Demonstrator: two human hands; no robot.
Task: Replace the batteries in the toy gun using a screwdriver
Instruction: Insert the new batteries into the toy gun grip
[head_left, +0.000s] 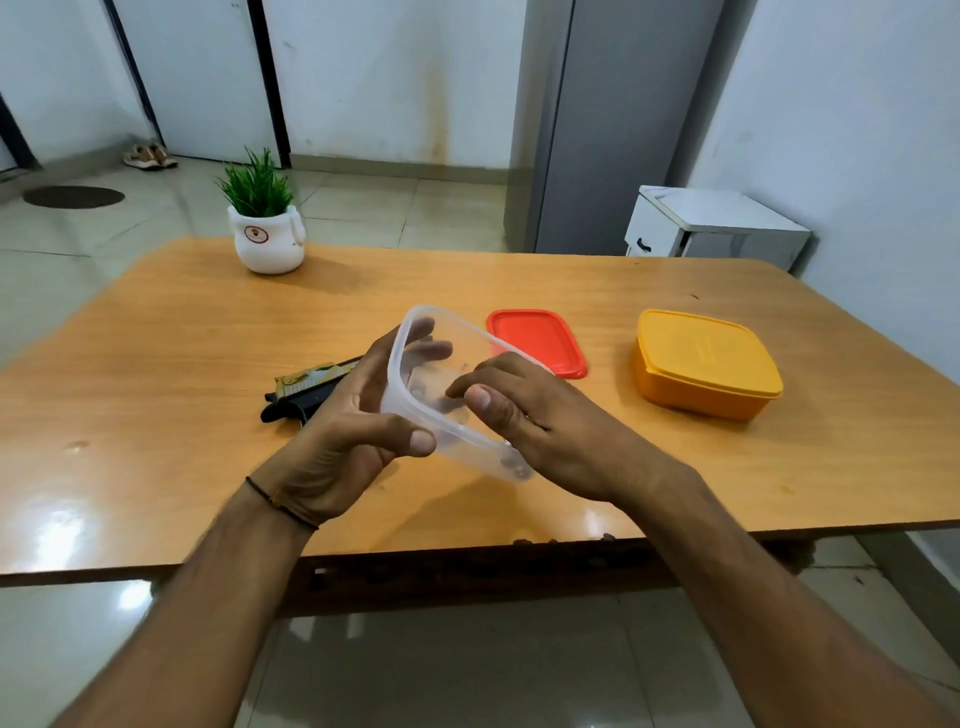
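My left hand (348, 421) grips a clear plastic container (441, 332), tilted above the wooden table (156, 374), thumb on its near wall and fingers behind it. My right hand (524, 410) reaches into the container, fingertips curled inside it; I cannot tell whether they pinch anything. Small dark items (514, 467) lie in its lower corner. The black toy gun (306, 397), with a yellow-green patterned part, lies on the table behind my left hand, partly hidden.
A red lid (537, 340) lies flat beyond the container. A closed yellow box (706, 364) stands to the right. A white pot with a green plant (265, 228) is at the far left of the table. A white cabinet (711, 223) stands beyond the table.
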